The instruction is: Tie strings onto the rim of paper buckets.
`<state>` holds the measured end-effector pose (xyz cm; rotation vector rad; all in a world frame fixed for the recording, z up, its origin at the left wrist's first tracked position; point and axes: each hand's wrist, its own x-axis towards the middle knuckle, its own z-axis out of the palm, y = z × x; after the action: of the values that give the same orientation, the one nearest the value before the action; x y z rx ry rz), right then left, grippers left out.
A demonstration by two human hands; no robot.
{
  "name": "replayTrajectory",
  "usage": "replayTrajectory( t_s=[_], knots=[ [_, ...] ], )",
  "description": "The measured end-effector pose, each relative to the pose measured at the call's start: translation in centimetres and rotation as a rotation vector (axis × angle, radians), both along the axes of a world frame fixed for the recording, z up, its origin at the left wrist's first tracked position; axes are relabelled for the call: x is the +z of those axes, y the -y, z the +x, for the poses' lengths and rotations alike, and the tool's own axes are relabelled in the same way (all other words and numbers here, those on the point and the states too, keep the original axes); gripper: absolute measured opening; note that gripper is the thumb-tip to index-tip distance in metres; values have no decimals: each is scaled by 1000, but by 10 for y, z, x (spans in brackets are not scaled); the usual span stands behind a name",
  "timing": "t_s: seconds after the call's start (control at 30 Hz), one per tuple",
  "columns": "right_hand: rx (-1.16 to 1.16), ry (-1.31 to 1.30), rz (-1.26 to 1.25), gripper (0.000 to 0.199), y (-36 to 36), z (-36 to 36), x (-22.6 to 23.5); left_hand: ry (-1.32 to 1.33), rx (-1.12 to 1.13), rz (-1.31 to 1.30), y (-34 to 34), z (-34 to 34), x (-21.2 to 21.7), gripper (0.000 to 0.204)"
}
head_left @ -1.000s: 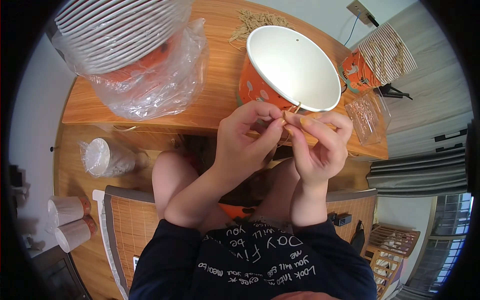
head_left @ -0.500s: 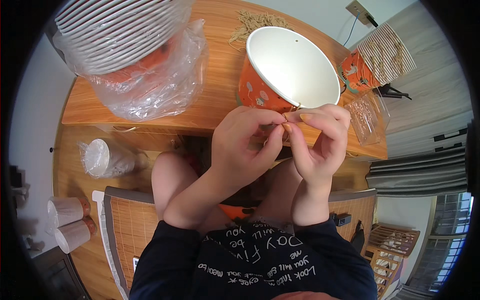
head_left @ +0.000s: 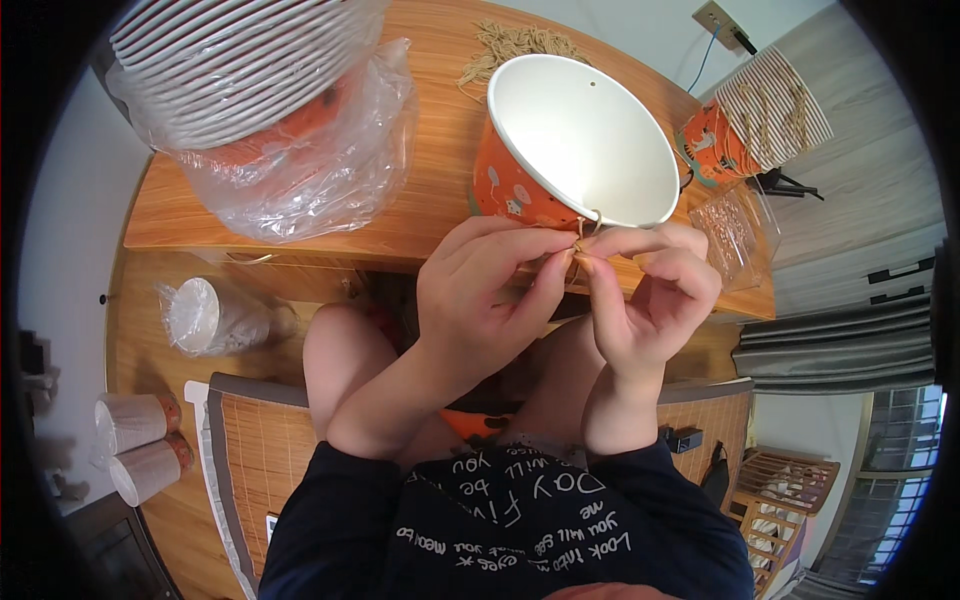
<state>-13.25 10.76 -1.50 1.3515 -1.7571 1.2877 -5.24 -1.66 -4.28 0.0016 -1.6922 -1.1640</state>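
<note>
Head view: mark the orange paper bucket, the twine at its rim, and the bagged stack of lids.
orange paper bucket (head_left: 585, 130), head view, white inner wall.
twine (head_left: 580, 238), head view, strand pinched at the rim.
bagged stack of lids (head_left: 235, 55), head view, top lid.

Left hand (head_left: 490, 290): fingers curled, thumb and forefinger pinched together at the 2 o'clock side of the hand. Right hand (head_left: 655, 295): fingers bent, fingertips (head_left: 590, 262) pinched at its 10 o'clock side, meeting the left fingertips. Both bare forearms rise from 6 o'clock, wrists slightly flexed.
</note>
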Motion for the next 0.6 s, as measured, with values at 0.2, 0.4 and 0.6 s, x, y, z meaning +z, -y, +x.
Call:
replayTrajectory(
  t_s=[0.2, 0.4, 0.6],
  knots=[
    [-10, -13, -14, 38, 1, 0, -1, 12, 30, -23, 0, 0, 0, 15],
    [-13, -23, -17, 37, 1, -1, -1, 76, -82, 156, -6, 1, 0, 8],
    [-57, -51, 3, 34, -2, 2, -3, 98, -125, 242, -7, 1, 0, 8]
  ],
)
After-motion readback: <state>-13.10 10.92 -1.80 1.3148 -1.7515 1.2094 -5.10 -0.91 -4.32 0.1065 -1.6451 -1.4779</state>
